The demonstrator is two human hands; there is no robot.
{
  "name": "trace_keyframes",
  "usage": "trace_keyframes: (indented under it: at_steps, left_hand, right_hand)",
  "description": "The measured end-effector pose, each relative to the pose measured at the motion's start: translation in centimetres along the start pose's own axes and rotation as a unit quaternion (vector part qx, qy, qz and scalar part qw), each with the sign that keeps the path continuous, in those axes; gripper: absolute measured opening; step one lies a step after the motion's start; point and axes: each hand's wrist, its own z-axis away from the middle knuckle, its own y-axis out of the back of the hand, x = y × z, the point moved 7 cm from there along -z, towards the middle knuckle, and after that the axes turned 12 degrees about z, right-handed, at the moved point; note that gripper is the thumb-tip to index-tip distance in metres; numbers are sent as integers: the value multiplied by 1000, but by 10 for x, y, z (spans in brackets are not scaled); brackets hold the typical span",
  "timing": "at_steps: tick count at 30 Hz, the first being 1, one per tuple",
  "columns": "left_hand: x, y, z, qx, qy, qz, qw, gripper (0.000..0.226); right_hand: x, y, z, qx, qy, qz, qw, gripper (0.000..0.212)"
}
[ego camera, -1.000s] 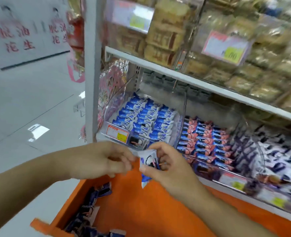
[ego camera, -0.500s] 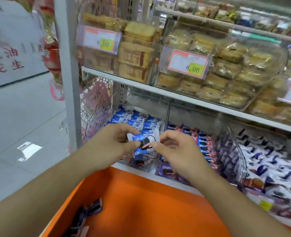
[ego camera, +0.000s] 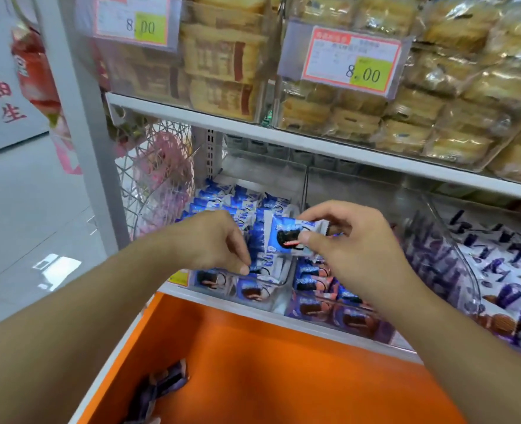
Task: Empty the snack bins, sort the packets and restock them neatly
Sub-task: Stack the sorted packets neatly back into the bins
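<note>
1. The packet [ego camera: 289, 237] is a small blue-and-white foil wrap with a dark biscuit printed on it. It looks light and crinkly, with a stiffer lump in the middle; I would judge the foil slippery and the biscuit easy to crack if squeezed.
2. Best hold, to my eye, is by the flat crimped ends or lightly across the edges, not pressing on the middle.
3. The right hand [ego camera: 354, 240] has the packet pinched between thumb and curled fingers at its right end, holding it level above the left bin [ego camera: 271, 301], near that bin's right wall.
4. The left hand [ego camera: 213, 240] is mostly closed, thumb and forefinger brought together low at the bin's front edge. They seem to touch or nip a packet lying there, but I cannot tell for sure.
5. The left bin holds rows of matching blue packets. The middle bin [ego camera: 354, 319] beside it holds blue-and-pink ones, and the right bin [ego camera: 467, 270] purple-and-white ones.
6. All three sit on the lower shelf [ego camera: 253, 313]. Below its front edge stands an orange crate [ego camera: 283, 377] with a few dark packets [ego camera: 161, 387] in its near left corner.
7. Restocking looks partly done.
</note>
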Motion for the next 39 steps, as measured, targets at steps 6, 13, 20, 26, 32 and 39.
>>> trace_keyframes:
  at_steps: [6, 13, 20, 26, 32, 39]
  left_hand:
    - [-9, -13, -16, -73, 45, -53, 995, 11]
    - [-3, 3, -9, -12, 0, 48, 999, 3]
    - [6, 15, 11, 5, 0, 362, 932, 8]
    - [15, 15, 21, -19, 9, 386, 922, 26]
    - [27, 18, 21, -49, -23, 183, 982, 43]
    - [20, 11, 7, -22, -36, 114, 993, 36]
  right_hand:
    - [3, -8, -2, -17, -5, -34, 999, 17]
    - [-5, -9, -1, -24, 9, -44, 999, 18]
    - [-18, -22, 6, -26, 19, -9, 999, 17]
    - [-27, -25, 7, -22, 36, 13, 999, 18]
    - [-28, -29, 9, -33, 17, -9, 999, 17]
    - [-16, -32, 4, -39, 40, 49, 997, 27]
